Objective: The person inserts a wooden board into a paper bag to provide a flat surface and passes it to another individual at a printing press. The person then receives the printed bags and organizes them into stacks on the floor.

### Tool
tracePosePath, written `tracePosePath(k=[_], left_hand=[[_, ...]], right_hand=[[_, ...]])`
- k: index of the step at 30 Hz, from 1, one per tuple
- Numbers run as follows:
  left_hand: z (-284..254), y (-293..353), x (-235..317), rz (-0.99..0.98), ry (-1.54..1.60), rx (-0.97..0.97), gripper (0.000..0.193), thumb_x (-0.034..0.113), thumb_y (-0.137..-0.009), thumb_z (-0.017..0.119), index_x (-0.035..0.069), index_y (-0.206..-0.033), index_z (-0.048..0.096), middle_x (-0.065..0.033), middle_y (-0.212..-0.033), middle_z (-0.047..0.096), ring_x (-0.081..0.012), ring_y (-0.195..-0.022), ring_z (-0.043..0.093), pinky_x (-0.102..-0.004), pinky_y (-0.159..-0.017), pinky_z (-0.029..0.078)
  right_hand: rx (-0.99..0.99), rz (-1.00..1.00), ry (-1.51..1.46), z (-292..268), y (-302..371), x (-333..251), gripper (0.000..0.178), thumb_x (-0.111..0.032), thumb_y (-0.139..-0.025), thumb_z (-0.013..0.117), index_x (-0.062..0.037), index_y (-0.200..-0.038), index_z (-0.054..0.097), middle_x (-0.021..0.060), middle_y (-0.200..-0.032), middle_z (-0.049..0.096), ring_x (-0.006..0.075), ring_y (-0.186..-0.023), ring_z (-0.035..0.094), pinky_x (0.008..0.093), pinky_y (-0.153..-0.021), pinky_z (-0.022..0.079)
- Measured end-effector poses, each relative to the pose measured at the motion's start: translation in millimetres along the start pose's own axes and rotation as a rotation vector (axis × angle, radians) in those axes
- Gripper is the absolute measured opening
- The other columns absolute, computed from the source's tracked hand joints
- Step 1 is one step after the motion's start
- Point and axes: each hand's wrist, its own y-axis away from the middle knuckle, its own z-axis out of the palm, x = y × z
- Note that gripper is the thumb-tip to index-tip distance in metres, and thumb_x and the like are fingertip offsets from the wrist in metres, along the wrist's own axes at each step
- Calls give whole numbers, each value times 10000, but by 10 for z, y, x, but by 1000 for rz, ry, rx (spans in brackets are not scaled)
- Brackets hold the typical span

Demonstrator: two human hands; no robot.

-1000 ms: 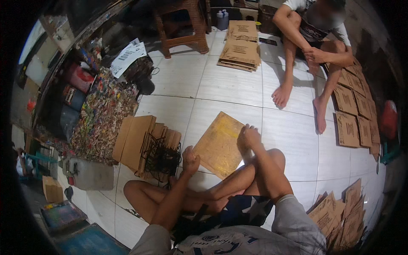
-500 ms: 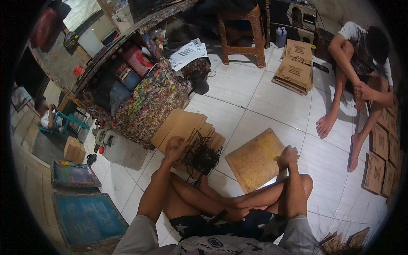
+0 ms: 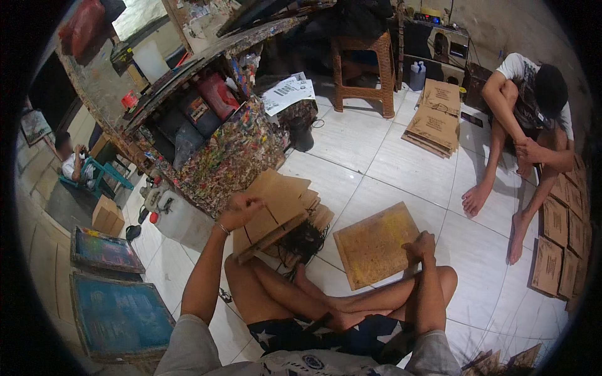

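— How are the fingers set?

— Those of the left hand (image 3: 240,212) are half curled at the left edge of a pile of folded kraft bags (image 3: 280,192); whether any is gripped cannot be told. By the right hand (image 3: 420,248), a stained rectangular board (image 3: 373,244) is held at its right edge.

— And the surface?

— White floor tiles (image 3: 414,172); black cords (image 3: 302,241) are bunched at the pile's near right corner.

— The room?

— Printed bags (image 3: 434,119) are stacked toward the floor's far edge, beside a brown stool (image 3: 365,93). At the right edge, a co-worker (image 3: 533,119) is seated; at the left, blue screen frames (image 3: 125,316) are laid.

Open tile (image 3: 392,172) beyond board (image 3: 373,247), black tangle (image 3: 306,242) left
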Motion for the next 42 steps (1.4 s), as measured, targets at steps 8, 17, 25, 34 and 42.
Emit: tracePosePath(k=[8,17,25,34,42], left_hand=[[682,411,-556,40,-405,-86,833,598,-737,649,44,-1333,472,-178,-1208,596,-326,-1162,539,-405,-1004,400],[643,170,-649,-58,-115,-204,782,521,-677,753,82,-1292,552,-153,-1268,575,-285,-1166,546,-370,-991,417],[688,214,-806,15,-82,-138,613,491,-761,693,108,-1232,611,-102,-1222,616,-254,-1122,578,-368,-952,443],[1278,603,492,262,0,-66,343,267,-857,560,-8,-1057,606,-227,-1037,607,-381,-952,594,-446,-839,472],[2869,715,1505,381,174,-234,320,284,-856,532,6,-1010,568,-231,-962,599,-415,-891,587,-485,-758,483]], right_hand=[[44,-53,-96,-19,120,-52,634,-255,-550,901,70,-985,574,243,-978,601,388,-872,623,424,-755,527],[100,-192,-960,21,-170,282,240,-70,-748,770,-27,-816,544,38,-636,609,100,-448,508,273,-382,388],[-198,-128,-1622,-300,223,51,350,-124,-896,604,25,-1201,520,113,-1071,629,200,-928,618,334,-781,516],[100,-178,-1622,-916,1294,441,398,-126,-911,537,44,-1265,478,166,-1173,601,262,-1008,624,360,-870,522],[456,-101,-1339,-1793,2210,1161,336,-111,-871,603,35,-1164,528,81,-1009,631,132,-853,581,256,-802,475]])
